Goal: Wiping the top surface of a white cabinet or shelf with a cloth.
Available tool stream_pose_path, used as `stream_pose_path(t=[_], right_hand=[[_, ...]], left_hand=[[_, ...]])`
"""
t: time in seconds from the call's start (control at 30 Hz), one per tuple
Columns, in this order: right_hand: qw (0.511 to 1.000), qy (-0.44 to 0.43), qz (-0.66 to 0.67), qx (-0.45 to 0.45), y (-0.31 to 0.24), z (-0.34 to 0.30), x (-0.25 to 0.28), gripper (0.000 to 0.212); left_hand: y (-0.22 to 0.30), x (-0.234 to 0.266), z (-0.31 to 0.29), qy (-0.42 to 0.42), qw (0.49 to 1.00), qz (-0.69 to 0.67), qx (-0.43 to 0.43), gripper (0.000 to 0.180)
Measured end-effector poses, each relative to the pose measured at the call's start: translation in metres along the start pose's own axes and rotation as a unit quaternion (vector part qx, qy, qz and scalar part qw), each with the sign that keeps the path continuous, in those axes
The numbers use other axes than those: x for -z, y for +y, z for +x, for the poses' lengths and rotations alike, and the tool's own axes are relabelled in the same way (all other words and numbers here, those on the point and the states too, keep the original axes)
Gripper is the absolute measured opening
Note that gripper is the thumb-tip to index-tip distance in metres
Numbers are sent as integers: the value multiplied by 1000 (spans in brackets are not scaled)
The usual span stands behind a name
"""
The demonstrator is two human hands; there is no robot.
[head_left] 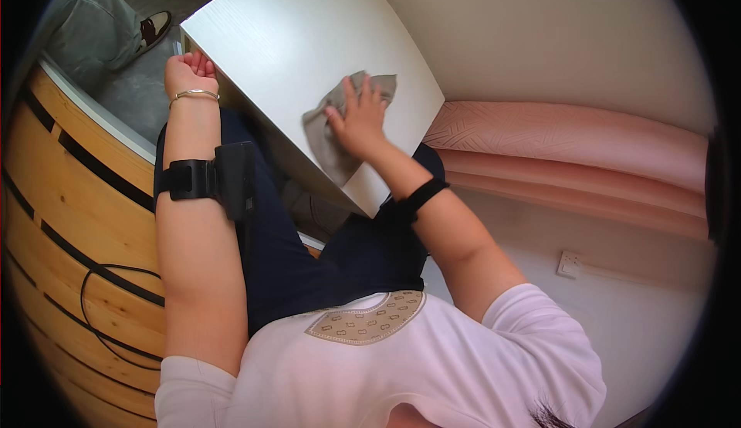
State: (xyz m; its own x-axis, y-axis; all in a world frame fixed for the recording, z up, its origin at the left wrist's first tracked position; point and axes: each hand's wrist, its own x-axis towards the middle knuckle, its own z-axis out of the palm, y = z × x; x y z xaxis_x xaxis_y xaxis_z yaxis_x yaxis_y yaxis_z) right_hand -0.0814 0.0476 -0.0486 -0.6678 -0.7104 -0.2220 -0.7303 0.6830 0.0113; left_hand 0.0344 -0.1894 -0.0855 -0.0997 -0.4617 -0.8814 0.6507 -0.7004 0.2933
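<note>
Head view: hands well apart. Right hand [360,123] palm down, fingers spread on grey cloth [324,141], pressing it to the top of white cabinet [278,30]. Cloth lies crumpled toward the near right part of the top, one end reaching the near edge. Left hand [191,71] at the far left corner of cabinet, fingers curled in by the edge; can't tell whether they grip it

Container: cabinet is the only one I can make out; inside is hidden from this angle, can't tell contents

Around it: bracelet [194,94] on left wrist, black device [235,181] strapped on left forearm, black strap [426,194] on right. Slatted wood [89,185] at left with black cable [82,301] on it. Another person's leg [81,30] and shoe [156,28] far left. Pink cushion [556,123] right of cabinet, socket [570,264] on wall near right
</note>
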Motion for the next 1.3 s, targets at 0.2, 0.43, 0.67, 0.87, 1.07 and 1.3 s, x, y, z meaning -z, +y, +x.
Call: stream_pose_path(t=[0.2,0.43,0.67,0.87,1.07,1.3], right_hand=[[999,18,0,33,-28,-31,0,66],[998,30,25,-53,-26,16,-1,64],[989,-30,54,-131,-7,88,16,66],[982,-60,65,-164,25,138,16,67],[980,-61,58,-180,48,189,23,68],[979,-50,84,-179,85,241,19,70]], left_hand=[[-3,-3,-3,-10,1000,-3,-3,14],[0,-2,1,-16,1000,0,-6,14],[-4,2,-2,-12,1000,12,-18,9],[-7,1,-4,6,1000,16,-24,9],[-2,-1,-7,27,999,12,-28,8],[-5,-1,-2,14,999,12,-37,6]])
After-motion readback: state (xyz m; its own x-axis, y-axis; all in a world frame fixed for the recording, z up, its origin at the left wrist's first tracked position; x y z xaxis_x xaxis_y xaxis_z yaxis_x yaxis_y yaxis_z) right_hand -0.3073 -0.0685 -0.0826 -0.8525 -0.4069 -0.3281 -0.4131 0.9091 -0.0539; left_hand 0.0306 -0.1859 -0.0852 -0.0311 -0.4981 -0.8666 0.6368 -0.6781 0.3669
